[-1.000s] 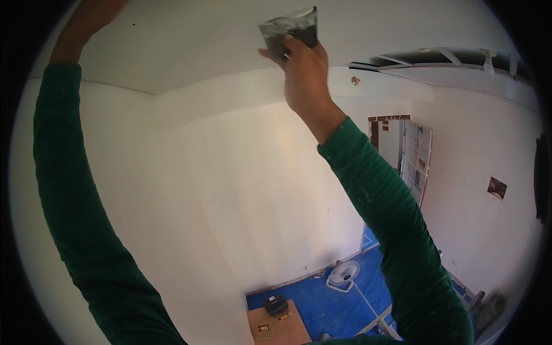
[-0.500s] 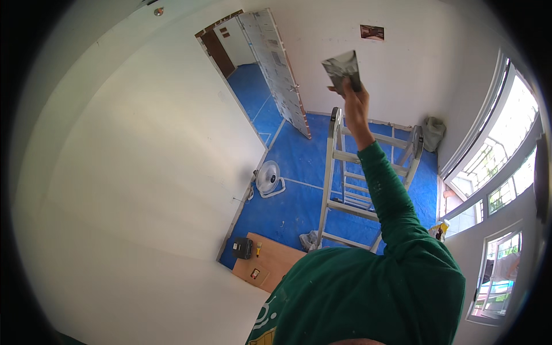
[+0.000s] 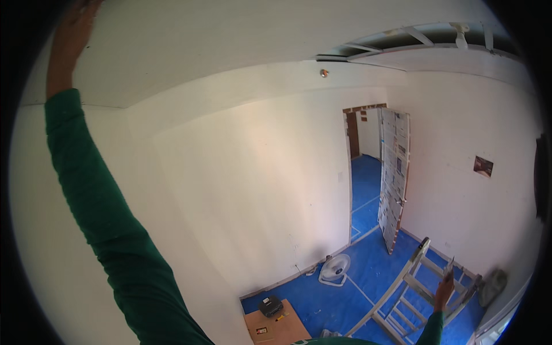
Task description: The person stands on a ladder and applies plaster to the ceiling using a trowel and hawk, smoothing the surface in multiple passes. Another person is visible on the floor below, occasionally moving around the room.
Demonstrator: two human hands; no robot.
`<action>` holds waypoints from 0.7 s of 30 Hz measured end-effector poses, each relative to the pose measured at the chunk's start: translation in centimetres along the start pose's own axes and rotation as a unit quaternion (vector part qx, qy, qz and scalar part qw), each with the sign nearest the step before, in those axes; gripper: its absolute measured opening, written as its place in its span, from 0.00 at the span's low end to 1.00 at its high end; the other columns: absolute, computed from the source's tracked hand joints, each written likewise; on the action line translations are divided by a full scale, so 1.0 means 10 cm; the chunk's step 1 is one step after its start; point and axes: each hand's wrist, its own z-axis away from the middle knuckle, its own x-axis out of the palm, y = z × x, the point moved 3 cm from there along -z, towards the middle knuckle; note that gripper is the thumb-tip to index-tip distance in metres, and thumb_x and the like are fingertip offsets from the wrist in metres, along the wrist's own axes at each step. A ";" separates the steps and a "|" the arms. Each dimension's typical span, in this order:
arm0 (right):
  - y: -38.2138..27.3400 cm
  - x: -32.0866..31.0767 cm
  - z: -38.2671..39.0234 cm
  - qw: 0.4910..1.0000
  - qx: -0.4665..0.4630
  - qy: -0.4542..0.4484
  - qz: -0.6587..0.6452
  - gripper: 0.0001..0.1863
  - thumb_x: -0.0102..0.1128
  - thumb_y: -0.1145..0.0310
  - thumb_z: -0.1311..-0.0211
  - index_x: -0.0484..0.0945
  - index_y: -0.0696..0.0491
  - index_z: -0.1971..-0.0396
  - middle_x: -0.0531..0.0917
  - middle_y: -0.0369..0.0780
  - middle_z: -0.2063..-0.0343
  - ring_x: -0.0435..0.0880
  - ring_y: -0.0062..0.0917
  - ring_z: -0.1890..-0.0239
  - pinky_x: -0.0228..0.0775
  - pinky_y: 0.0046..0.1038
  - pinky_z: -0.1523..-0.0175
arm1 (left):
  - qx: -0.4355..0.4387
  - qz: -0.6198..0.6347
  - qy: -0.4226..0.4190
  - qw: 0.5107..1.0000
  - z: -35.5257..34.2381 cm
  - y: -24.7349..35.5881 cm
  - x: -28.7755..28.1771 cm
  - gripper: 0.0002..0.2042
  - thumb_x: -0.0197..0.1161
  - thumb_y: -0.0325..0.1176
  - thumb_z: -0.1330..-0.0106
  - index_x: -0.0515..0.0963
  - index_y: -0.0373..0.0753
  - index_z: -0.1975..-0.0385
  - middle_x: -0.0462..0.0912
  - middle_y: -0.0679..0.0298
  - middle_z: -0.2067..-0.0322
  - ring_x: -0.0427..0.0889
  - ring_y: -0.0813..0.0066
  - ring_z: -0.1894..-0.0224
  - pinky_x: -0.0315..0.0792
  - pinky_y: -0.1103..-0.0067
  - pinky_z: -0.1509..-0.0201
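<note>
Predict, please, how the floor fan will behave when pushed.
The floor fan looks fairly light, given its thin tubular stand. It may slide on the blue floor sheeting, and its round head could make it tip.

Left hand [image 3: 75, 30] high overhead; right hand [image 3: 443, 291] low, gripping.

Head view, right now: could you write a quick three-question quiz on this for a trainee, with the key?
1. True or false: the left hand is raised higher than the right hand.
2. What colour is the floor covering around the fan? A red; B blue; C white.
3. Fill in: the thin grey item is in the ____ hand.

Key: 1 true; 2 B; 3 right.
</note>
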 end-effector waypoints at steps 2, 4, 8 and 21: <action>-0.13 -0.02 0.19 0.973 -0.088 0.032 0.210 0.24 0.40 0.66 0.18 0.65 0.62 0.30 0.75 0.56 0.36 0.76 0.51 0.36 0.69 0.40 0.32 | -0.154 -0.252 -0.043 0.954 0.25 -0.13 0.05 0.26 0.53 0.53 0.21 0.76 0.38 0.38 0.82 0.55 0.48 0.78 0.66 0.46 0.72 0.70 0.39; -0.19 -0.02 0.26 0.977 -0.118 0.042 0.175 0.25 0.38 0.64 0.18 0.65 0.62 0.30 0.73 0.56 0.35 0.74 0.51 0.34 0.68 0.41 0.31 | -0.175 -0.032 -0.104 0.979 0.49 -0.10 0.23 0.21 0.56 0.50 0.22 0.81 0.37 0.51 0.87 0.63 0.63 0.80 0.78 0.65 0.75 0.75 0.56; -0.21 0.00 0.23 0.986 -0.103 0.035 0.124 0.28 0.33 0.60 0.16 0.62 0.64 0.29 0.68 0.57 0.30 0.65 0.49 0.27 0.55 0.41 0.24 | -0.234 -0.100 -0.165 0.953 0.66 -0.09 0.53 0.20 0.56 0.48 0.23 0.79 0.33 0.55 0.87 0.62 0.69 0.79 0.75 0.72 0.75 0.73 0.62; -0.59 -0.04 0.46 0.971 -0.082 0.064 0.215 0.25 0.45 0.67 0.21 0.67 0.66 0.33 0.76 0.60 0.39 0.77 0.50 0.37 0.72 0.42 0.35 | -0.113 -0.250 -0.147 0.950 0.58 -0.18 1.61 0.18 0.54 0.44 0.23 0.79 0.32 0.56 0.86 0.48 0.68 0.85 0.46 0.64 0.77 0.59 0.55</action>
